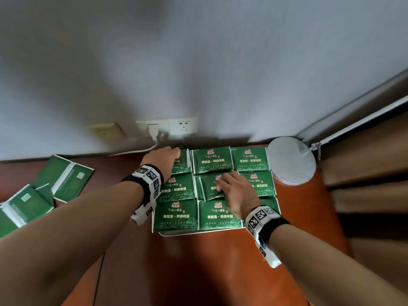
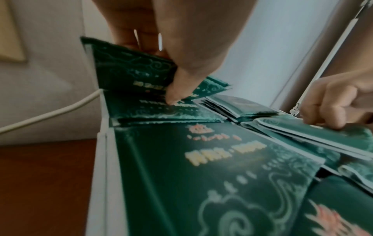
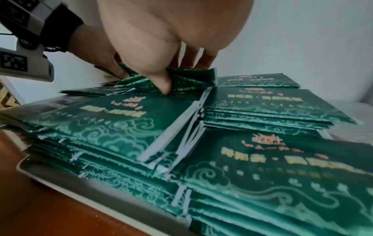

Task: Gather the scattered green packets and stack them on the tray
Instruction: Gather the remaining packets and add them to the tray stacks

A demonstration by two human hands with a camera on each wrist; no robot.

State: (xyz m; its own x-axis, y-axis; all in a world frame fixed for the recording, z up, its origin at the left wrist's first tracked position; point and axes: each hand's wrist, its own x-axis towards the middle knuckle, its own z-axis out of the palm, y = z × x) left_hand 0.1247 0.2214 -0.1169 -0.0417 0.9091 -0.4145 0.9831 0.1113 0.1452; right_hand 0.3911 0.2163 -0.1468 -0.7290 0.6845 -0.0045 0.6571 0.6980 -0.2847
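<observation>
Green packets lie in several stacks, three rows by three, on a white tray (image 1: 176,234) against the wall. My left hand (image 1: 170,156) is at the back-left stack. In the left wrist view, thumb (image 2: 177,89) and fingers pinch one green packet (image 2: 125,71), tilted up off that stack. My right hand (image 1: 229,188) is over the centre stack. Its thumb (image 3: 163,84) and fingers pinch the top packet (image 3: 191,76), which buckles upward. More loose green packets (image 1: 61,180) lie scattered on the table at the far left, some face down.
A round silver lamp base (image 1: 291,160) stands just right of the tray. Wall sockets (image 1: 167,127) with a plugged white cable (image 1: 132,151) sit behind the left hand. The red-brown table (image 1: 198,272) extends toward me. Wooden furniture (image 1: 364,162) borders the right side.
</observation>
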